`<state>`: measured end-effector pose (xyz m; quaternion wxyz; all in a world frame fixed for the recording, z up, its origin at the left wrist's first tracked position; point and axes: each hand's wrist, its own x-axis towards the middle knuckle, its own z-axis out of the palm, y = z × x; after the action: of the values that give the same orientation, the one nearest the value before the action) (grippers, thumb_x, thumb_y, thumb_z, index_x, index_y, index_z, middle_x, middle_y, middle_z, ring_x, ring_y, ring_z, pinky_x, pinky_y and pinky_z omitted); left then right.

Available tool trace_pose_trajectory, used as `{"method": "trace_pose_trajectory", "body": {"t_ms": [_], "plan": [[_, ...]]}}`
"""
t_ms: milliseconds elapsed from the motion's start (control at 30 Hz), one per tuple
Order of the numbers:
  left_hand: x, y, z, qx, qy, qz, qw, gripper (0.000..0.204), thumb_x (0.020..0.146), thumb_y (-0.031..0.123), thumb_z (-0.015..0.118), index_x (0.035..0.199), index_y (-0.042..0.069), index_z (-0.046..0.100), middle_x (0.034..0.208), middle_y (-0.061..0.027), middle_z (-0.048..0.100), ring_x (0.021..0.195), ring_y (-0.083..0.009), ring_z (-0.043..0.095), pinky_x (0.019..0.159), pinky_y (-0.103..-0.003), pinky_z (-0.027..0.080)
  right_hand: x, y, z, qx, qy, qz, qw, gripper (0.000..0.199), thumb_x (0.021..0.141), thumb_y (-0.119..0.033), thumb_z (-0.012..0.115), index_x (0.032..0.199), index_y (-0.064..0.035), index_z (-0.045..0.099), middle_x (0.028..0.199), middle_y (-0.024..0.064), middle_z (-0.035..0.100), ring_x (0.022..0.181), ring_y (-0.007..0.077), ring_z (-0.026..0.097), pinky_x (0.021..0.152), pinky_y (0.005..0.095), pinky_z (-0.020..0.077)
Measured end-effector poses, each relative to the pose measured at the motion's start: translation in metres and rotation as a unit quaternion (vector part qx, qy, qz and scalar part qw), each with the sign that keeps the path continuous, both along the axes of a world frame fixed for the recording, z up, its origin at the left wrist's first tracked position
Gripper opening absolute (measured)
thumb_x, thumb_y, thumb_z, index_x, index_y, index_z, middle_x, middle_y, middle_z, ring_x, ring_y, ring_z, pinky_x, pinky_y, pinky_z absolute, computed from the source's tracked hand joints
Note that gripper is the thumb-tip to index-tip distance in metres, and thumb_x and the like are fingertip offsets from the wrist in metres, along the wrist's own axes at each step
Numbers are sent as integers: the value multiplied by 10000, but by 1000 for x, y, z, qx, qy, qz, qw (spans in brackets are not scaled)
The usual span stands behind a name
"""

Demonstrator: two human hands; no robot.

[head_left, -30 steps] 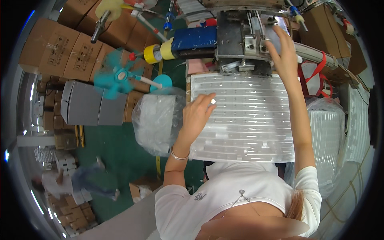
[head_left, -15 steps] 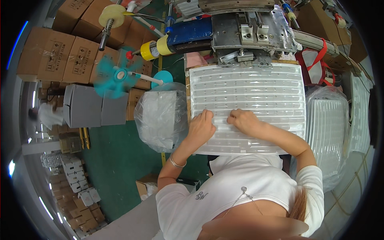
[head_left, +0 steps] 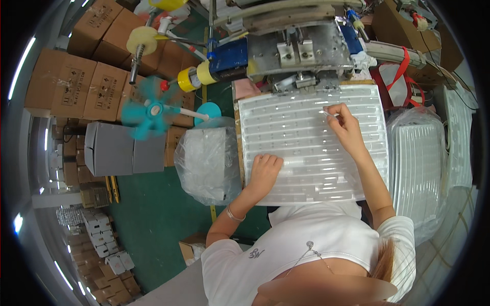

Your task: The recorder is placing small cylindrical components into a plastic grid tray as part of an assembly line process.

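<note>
1. Two bare hands are laid on a wide, clear, ribbed plastic blister tray (head_left: 306, 137) that lies flat in front of the person, just below a grey metal machine.
2. The left hand (head_left: 264, 171) is pressed palm-down on the tray's lower left part, fingers loosely curled and closed on nothing.
3. The right hand (head_left: 346, 127) is set on the tray's upper right part, its fingertips pinched together on something too small to be made out.
4. The tray's rows of slots are run from side to side, and small pale parts can be seen in the lower rows.
5. The grey metal machine (head_left: 298, 51) is placed directly above the tray's far edge, with a blue block (head_left: 229, 55) fixed to its left side.
6. Rolls of yellow tape (head_left: 196, 76) are mounted just left of the blue block.
7. A bundle wrapped in clear plastic film (head_left: 206, 158) is found just beside the tray's left edge.
8. A stack of similar clear trays bagged in plastic (head_left: 416, 168) is stood to the right of the tray.
9. A teal fan with blurred blades (head_left: 148, 113) is seen to the left, above a grey carton (head_left: 109, 150).
10. Brown cardboard boxes (head_left: 71, 86) are stacked at the upper left, on a green floor (head_left: 148, 214).
</note>
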<state>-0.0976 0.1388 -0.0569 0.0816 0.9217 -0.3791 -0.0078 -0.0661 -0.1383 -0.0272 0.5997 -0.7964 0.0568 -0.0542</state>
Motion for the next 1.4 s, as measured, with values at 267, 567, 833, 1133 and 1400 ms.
{"method": "trace_pose_trajectory", "body": {"t_ms": [267,567,833,1133,1400], "plan": [[60,-64,69,-298,50,56,952,391,794,147,663,1165,67,570,1060,-113,586,985,-282,543,826,-368,428,20,-17,47,-70,-164,7,984,260,856,-55,549,1115,-58,576,1267,72,485,1074,161,512,808,253,442],[209,-149,106,-277,-272,104,916,347,798,271,660,1108,121,613,1034,-113,557,973,-281,491,833,-416,348,57,-29,48,-130,-206,-31,969,261,843,-54,610,1101,-21,582,1018,121,642,809,202,624,705,292,506],[140,-130,112,-405,-65,97,907,315,783,151,666,1090,113,613,933,-78,578,862,-242,528,768,-357,396,122,-21,90,-353,-367,-101,855,247,804,-98,644,1047,-66,617,1011,94,652,880,277,627,730,343,508],[64,-101,77,-463,76,198,860,267,800,133,688,1048,53,629,883,-68,614,780,-200,564,709,-309,456,138,-25,68,-393,-336,-147,843,422,800,-284,656,1179,-125,557,1125,131,576,996,325,569,830,366,451],[66,-90,79,-553,99,192,805,170,812,23,555,982,18,569,954,-91,651,872,-183,598,752,-286,454,29,-9,24,-222,-170,20,960,257,809,-128,623,1062,-86,599,909,103,605,753,260,606,641,358,485]]}}
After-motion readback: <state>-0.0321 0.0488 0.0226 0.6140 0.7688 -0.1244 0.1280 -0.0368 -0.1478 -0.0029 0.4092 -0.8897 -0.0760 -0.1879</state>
